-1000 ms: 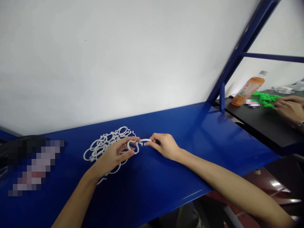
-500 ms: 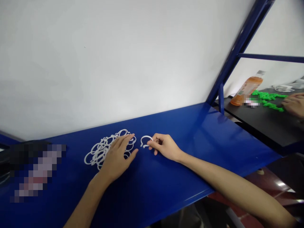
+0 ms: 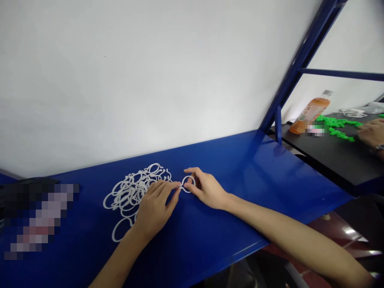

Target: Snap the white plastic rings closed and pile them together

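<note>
A white plastic curtain ring (image 3: 188,176) is held between my two hands, over the blue tabletop. My left hand (image 3: 157,204) pinches its two small ends between thumb and forefinger, and they appear to be together. On the other side, the thumb of my right hand (image 3: 210,190) lies across the loop, with the forefinger stretched out above it. A tangled pile of similar white rings (image 3: 123,196) lies just left of my left hand, partly hidden by it. One loose ring (image 3: 113,232) sits nearer to me, beside my left wrist.
The blue table (image 3: 240,168) runs along a white wall. A dark item (image 3: 33,188) and a pixelated patch are at the left. Beyond a blue metal frame (image 3: 277,104), a black table (image 3: 327,156) bears an orange bottle (image 3: 312,112), green pieces (image 3: 339,124) and another person's hand (image 3: 373,132).
My left hand has moved right, off the pile, and now pinches the ring's ends. The ring, with a gap before, now looks closed. The loose ring by my wrist has come into view.
</note>
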{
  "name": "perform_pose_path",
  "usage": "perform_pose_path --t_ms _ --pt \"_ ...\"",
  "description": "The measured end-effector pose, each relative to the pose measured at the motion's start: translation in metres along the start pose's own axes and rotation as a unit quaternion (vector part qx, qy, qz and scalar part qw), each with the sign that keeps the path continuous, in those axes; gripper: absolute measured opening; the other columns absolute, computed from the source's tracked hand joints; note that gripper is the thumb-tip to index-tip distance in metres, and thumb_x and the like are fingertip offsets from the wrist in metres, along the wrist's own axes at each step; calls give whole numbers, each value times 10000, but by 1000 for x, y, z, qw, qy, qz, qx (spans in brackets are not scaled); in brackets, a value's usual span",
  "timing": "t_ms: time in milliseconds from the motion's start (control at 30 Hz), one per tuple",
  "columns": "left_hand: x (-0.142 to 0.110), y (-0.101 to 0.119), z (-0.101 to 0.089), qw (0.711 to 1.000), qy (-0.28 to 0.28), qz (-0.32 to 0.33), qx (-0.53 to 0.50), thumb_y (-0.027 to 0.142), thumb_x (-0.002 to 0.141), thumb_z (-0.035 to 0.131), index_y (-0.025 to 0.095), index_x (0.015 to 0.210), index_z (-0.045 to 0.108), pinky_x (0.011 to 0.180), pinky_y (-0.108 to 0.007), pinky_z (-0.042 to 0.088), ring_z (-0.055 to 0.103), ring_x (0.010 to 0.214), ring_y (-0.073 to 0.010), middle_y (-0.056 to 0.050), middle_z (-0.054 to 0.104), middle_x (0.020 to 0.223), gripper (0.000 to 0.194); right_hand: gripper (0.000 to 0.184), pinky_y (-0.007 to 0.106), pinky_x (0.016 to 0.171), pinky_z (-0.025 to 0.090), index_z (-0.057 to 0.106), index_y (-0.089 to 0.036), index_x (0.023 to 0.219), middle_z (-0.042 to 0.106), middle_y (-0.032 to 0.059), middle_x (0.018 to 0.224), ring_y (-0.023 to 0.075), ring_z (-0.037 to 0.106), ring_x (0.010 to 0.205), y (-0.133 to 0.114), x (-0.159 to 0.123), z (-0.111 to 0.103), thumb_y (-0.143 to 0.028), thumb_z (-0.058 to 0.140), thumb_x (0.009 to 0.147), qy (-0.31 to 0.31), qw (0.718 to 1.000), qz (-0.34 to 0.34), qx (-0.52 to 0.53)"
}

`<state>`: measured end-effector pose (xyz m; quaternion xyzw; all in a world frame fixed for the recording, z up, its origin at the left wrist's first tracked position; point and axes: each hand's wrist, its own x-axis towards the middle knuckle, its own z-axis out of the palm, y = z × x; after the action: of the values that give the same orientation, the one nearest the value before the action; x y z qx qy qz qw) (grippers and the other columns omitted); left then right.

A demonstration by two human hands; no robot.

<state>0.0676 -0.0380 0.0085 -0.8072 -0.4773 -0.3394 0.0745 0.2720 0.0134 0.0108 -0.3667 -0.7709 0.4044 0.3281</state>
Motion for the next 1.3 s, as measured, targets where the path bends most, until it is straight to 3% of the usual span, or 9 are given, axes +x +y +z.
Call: perform_pose_path --t_ms 100,300,500,600,733,967,1133,1300 --pt "1 -1 0 1000 -1 -10 -4 231 955 526 233 1047 636 892 -372 507 677 904 -200 -26 743 946 144 367 249 681 491 517 -216 1334 711 28 964 132 652 731 -2 -1 -5 -341 562 991 15 992 -85 -97" --pt "3 -1 0 1000 7 -17 -16 227 957 524 229 1043 647 889 -370 508 679 905 -196 -19 752 957 150 141 235 652 473 620 -192 1019 722 6 802 137 667 690 1 -1 -7 -308 540 1006 -30 987 -111 -114" --pt "2 0 3 996 26 -63 -53 290 951 552 227 1060 657 853 -352 526 687 868 -184 -18 744 912 164 106 209 586 431 574 -198 936 658 -14 751 111 594 618 5 -1 -6 -295 571 980 -45 987 -126 -92" --pt "1 1 3 994 36 -77 -67 314 940 576 229 948 662 803 -332 523 677 807 -168 -2 725 836 121 147 213 581 428 555 -197 894 632 -9 751 110 568 614 3 -3 -9 -300 543 998 -57 983 -145 -99" --pt "0 3 0 993 35 -72 -82 297 942 575 232 818 639 758 -308 500 647 727 -141 23 694 754 154 206 238 635 462 570 -191 909 646 32 823 128 588 680 0 -6 -10 -302 455 1038 -58 971 -190 -131" --pt "-3 6 -2 994 28 -59 -84 297 950 565 231 806 626 718 -293 479 617 697 -141 24 663 720 170 290 267 667 476 611 -156 1015 642 67 829 157 590 734 -5 -9 -14 -290 360 1071 -69 939 -263 -213" --pt "-2 3 2 997 3 -45 -68 292 961 540 231 813 615 756 -307 484 629 737 -155 14 679 757 177 310 269 674 481 629 -145 1028 656 77 855 162 607 758 -5 -7 -15 -291 359 1072 -75 930 -249 -262" --pt "4 -2 8 995 -53 -74 28 326 967 514 227 966 639 849 -390 485 633 911 -229 -38 714 912 159 246 265 734 497 655 -159 1054 678 79 950 163 638 821 3 4 -30 -279 441 1050 -18 940 -168 -298"
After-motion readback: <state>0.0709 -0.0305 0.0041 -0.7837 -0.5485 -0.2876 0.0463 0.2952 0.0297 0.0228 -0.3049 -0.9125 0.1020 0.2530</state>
